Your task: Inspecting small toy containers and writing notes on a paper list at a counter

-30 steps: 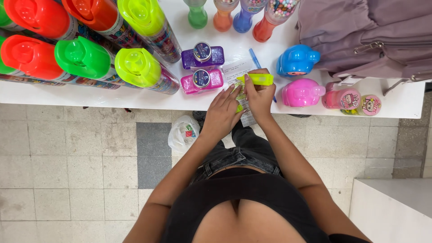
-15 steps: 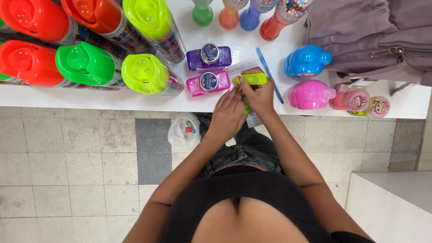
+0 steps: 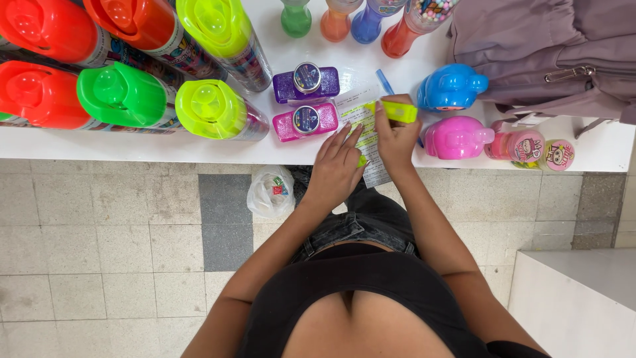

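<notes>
The right hand (image 3: 392, 136) grips a yellow highlighter (image 3: 396, 111), its tip on a paper slip (image 3: 368, 136) lying at the front edge of the white table (image 3: 199, 147). The left hand (image 3: 336, 169) rests spread, fingers flat on the slip, beside the pink glitter bottle (image 3: 307, 120) and purple glitter bottle (image 3: 306, 83).

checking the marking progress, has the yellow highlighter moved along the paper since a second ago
Cannot tell. The yellow highlighter in the right hand sits on the paper beside the pink glitter bottle, much as before; the camera itself shifted.
</notes>
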